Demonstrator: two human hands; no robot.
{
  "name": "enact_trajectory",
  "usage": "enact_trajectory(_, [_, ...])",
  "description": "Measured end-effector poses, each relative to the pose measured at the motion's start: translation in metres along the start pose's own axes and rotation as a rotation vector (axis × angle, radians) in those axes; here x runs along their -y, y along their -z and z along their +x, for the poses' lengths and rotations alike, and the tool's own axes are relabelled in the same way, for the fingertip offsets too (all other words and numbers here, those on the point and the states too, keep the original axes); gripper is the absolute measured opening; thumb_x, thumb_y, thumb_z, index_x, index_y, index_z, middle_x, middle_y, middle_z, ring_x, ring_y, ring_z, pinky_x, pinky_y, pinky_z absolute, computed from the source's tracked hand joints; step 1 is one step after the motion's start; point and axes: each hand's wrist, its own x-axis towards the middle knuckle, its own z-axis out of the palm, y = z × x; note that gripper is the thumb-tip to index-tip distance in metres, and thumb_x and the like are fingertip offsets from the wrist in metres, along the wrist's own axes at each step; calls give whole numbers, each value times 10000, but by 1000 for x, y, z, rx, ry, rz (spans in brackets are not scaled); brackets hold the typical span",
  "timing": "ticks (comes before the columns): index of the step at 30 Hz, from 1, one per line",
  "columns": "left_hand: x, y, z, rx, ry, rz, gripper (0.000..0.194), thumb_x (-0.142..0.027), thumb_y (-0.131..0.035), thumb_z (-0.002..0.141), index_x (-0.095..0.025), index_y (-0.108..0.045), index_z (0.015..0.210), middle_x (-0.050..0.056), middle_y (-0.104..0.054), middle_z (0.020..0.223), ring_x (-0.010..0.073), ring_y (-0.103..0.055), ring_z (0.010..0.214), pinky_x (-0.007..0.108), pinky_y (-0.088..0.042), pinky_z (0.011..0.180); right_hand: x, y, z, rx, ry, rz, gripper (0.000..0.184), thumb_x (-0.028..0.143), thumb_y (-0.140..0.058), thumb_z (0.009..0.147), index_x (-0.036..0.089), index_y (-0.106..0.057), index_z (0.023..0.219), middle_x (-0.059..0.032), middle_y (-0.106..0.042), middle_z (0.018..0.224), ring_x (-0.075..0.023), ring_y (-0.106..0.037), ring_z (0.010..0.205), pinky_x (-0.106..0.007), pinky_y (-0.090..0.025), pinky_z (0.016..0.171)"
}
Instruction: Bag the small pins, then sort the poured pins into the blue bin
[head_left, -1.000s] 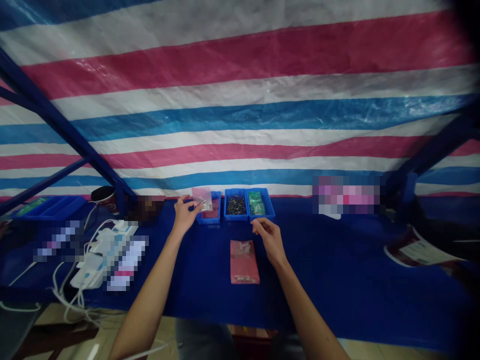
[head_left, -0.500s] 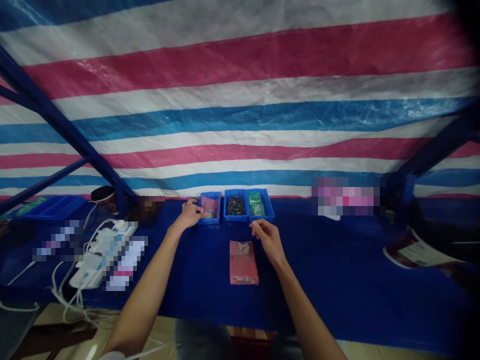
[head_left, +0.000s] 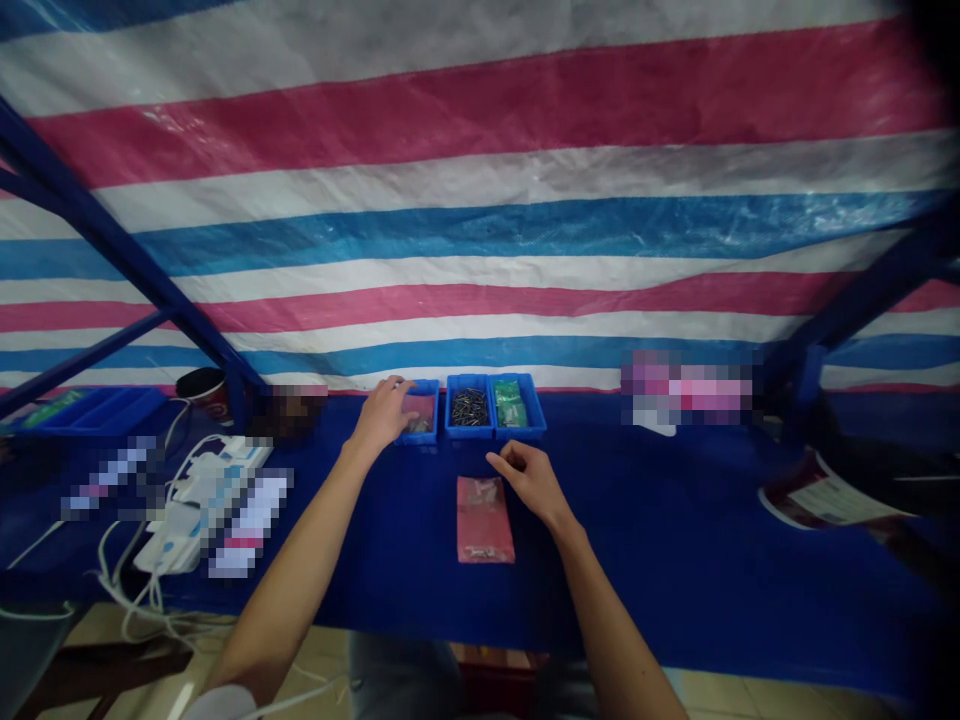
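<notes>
My left hand (head_left: 382, 415) rests at the left rim of a small blue bin (head_left: 406, 425), fingers spread and holding nothing I can see. Inside that bin lies a clear plastic bag (head_left: 420, 420) with small metal parts, on a pink sheet. My right hand (head_left: 531, 482) hangs just above the top right corner of a pink packet (head_left: 485, 525) on the table, its fingers curled together. Beside the first bin stand a blue bin of dark screws (head_left: 469, 406) and a blue bin holding green packets (head_left: 510, 404).
A white power strip (head_left: 202, 505) with tangled white cables lies to the left, past a cup (head_left: 201, 395) and a long blue tray (head_left: 94, 408). A striped tarpaulin (head_left: 480, 240) hangs behind the blue-covered table (head_left: 645, 550). Blue frame bars cross both sides.
The clear bag has gone from my left hand's grasp down into the left bin. My left hand now sits at that bin's rim, and my right hand has shifted left toward the pink packet.
</notes>
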Motion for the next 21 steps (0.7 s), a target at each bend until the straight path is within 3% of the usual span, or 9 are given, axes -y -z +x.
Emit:
enact_trajectory(2, [-1, -3, 13, 166, -106, -82, 489, -244, -779, 730, -245, -670, 1206, 94, -652, 1235, 293, -591, 1152, 361, -427, 1016, -4, 3, -1, 29, -1, -115, 457, 561, -700, 823, 195, -546, 596, 39, -475, 535, -123, -412, 517, -256, -312, 508])
enact_trajectory(4, [-2, -7, 23, 268, -119, -118, 469, -221, -837, 622, -228, -732, 1080, 99, -705, 1145, 313, -630, 1100, 350, -452, 967, -7, 6, -1, 77, -3, -156, 389, 542, -731, 799, 197, -635, 647, 29, -536, 553, -132, -457, 527, -255, -328, 512])
enact_trajectory(9, [-9, -15, 32, 401, -71, -31, 266, -184, -784, 599, -227, -764, 861, 81, -757, 908, 304, -691, 914, 322, -487, 805, -10, 11, 0, 209, 40, -158, 300, 489, -787, 749, 218, -772, 877, 7, -636, 685, -145, -522, 593, -258, -372, 560])
enact_trajectory(18, [-22, -13, 29, 432, 35, 70, 308, -117, -722, 661, -208, -759, 953, 130, -757, 915, 293, -700, 844, 338, -489, 766, -8, 10, 1, 261, 77, -205, 194, 414, -803, 753, 223, -778, 779, -10, -612, 748, -150, -528, 637, -276, -370, 601])
enact_trajectory(21, [-34, -5, 15, 264, 75, 56, 372, -193, -646, 811, -226, -695, 1178, 144, -720, 1126, 317, -667, 1010, 379, -467, 861, -9, 9, 1, 261, 67, -196, 189, 405, -805, 749, 220, -766, 759, -10, -611, 755, -153, -535, 646, -277, -373, 607])
